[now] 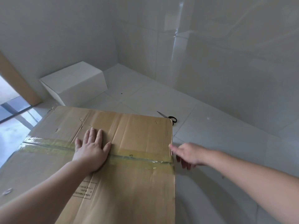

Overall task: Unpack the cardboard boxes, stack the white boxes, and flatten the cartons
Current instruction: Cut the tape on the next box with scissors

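Observation:
A large brown cardboard carton (132, 131) fills the lower middle of the view, its top face sealed by a strip of yellowish tape (142, 159) running across it. My left hand (92, 151) lies flat on the top with straight, spread fingers, palm over the tape. My right hand (186, 154) is at the carton's right edge, thumb touching the top corner of that edge and fingers hanging down beside the side wall; whether they grip it is unclear. A closed white box (76, 83) stands on the floor behind the carton, near the left wall.
Black-handled scissors (169, 118) lie on the white tiled floor just beyond the carton's far right corner. White tiled walls meet in a corner behind. A wooden door frame (17, 81) and a glass pane are at the far left.

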